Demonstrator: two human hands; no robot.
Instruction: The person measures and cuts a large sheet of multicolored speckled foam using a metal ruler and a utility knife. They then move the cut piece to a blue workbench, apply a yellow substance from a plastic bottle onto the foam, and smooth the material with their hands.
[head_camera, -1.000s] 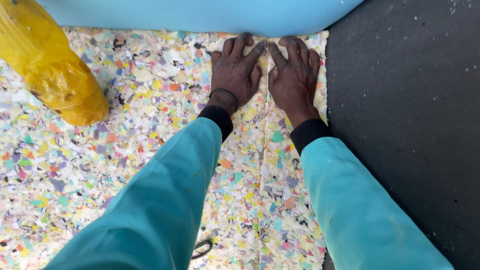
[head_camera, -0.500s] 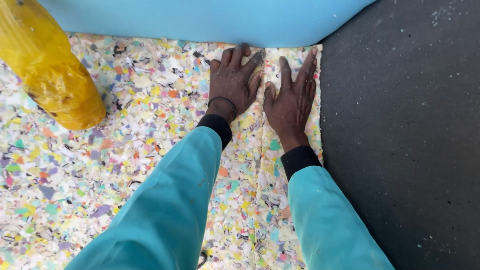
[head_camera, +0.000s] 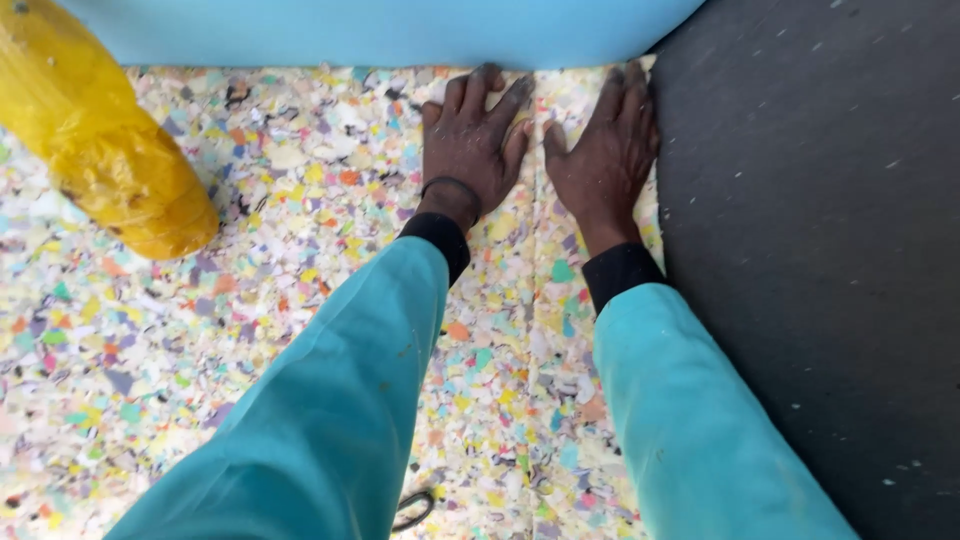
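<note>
Both my hands lie flat, palms down, on a multicoloured speckled foam sheet (head_camera: 250, 330). My left hand (head_camera: 472, 145) presses just left of a seam (head_camera: 535, 300) that runs down the foam, fingers spread and pointing away from me. My right hand (head_camera: 605, 155) rests on the narrow strip of foam right of that seam, close to its right edge. Neither hand holds anything. My fingertips nearly reach a light blue foam slab (head_camera: 400, 30) across the top. Teal sleeves with black cuffs cover my arms.
A yellow plastic-wrapped bundle (head_camera: 100, 140) lies on the foam at upper left. A dark grey surface (head_camera: 820, 250) with pale flecks fills the right side. A small dark loop (head_camera: 412, 510) lies on the foam near the bottom edge.
Both hands stay flat on the foam. The right hand has spread apart from the left hand and lies further right, beside the foam's right edge.
</note>
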